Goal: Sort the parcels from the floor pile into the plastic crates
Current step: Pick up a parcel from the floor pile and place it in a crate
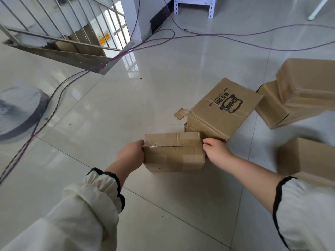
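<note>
- left hand (130, 153): grasps the left end of the small parcel (174, 154), fingers curled round the edge; the fingertips are hidden behind the cardboard.
- right hand (215, 149): grasps the right end of the same parcel, knuckles bent against its upper corner.
- small parcel: plain brown carton held between the two hands, long side facing the camera, with a dark slit along the taped top seam. whether it rests on the floor or is raised just above it cannot be told.
- sleeves (81, 214): cream fabric with black-trimmed, gathered cuffs; both forearms are bare below the cuffs.
- printed carton (223, 107): lies tilted just behind the small parcel, near the right hand, and bears a black logo and lettering; a torn, taped flap (181, 114) juts from its left corner.
- stacked cartons (306, 82): two brown boxes at the right edge, the upper one resting askew on the lower.
- near carton (308, 158): a further brown box at lower right, beside the right forearm.
- floor (108, 105): glossy pale tiles.
- cables (199, 36): purple cords trailing across the tiles from the far wall towards the left edge.
- railing (63, 24): metal bars at upper left.
- round grey object (18, 113): at the left edge, blurred.
</note>
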